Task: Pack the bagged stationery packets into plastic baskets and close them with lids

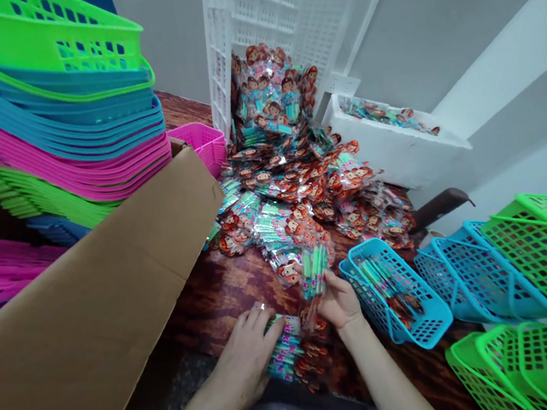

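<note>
My right hand (pixel 341 302) is closed around a small bundle of clear-wrapped packets (pixel 315 270), which show pale green sticks and brown-red cartoon heads. Left of it, my left hand (pixel 249 346) curls over the side of a stack of the same packets (pixel 285 348) at the table's near edge, its thumb lying across them. Just beyond my hands spreads a large heap of such packets (pixel 280 221). Close to my right hand stands a blue plastic basket (pixel 424 330) with several packets (pixel 381 278) lying inside.
A cardboard box (pixel 114 300) with stacked coloured baskets (pixel 106 126) stands at left. Behind the heap, a white crate (pixel 218 57) lies tipped. A white foam box (pixel 392 149) holds more packets. Green baskets (pixel 526 360) and blue baskets (pixel 478 272) line the right. A pink basket (pixel 203 147) sits behind.
</note>
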`<state>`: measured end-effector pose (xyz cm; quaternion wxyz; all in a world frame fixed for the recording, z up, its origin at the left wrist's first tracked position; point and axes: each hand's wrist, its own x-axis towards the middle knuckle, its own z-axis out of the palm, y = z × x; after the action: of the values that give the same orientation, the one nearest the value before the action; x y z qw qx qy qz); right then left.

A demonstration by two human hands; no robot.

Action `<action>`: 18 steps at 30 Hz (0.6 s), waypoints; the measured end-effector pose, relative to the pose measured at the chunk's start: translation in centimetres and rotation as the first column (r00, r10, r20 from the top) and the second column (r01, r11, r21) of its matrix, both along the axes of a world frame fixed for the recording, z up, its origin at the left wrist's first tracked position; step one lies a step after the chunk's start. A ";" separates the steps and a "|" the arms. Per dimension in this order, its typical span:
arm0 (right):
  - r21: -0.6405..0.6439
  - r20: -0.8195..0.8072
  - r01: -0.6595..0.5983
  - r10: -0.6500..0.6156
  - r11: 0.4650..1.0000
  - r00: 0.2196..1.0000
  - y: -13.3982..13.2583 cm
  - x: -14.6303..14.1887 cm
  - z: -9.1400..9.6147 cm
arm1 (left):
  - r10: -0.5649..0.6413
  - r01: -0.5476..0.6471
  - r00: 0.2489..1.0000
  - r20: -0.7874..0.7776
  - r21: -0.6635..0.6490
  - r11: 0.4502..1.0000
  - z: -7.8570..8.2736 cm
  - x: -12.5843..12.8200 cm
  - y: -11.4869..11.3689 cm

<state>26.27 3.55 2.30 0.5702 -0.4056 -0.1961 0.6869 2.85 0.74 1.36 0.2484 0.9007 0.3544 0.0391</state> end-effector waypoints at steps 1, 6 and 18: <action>-0.002 -0.003 0.001 -0.001 1.000 1.000 0.0 0.0 -0.1 | 0.001 -0.001 1.000 -0.005 -0.002 1.000 0.0 0.0 0.0; -0.007 -0.005 -0.024 0.024 1.000 1.000 0.1 0.3 -0.7 | 0.003 -0.004 0.999 -0.045 -0.015 1.000 0.3 0.2 0.1; 0.068 -0.014 -0.007 0.008 0.998 1.000 1.0 0.8 -0.2 | 0.015 -0.017 0.997 -0.071 -0.039 0.999 0.1 0.6 0.3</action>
<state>27.04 4.54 2.09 0.5826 -0.3802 -0.2167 0.6849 3.41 0.99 1.48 0.2530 0.8935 0.3709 0.0021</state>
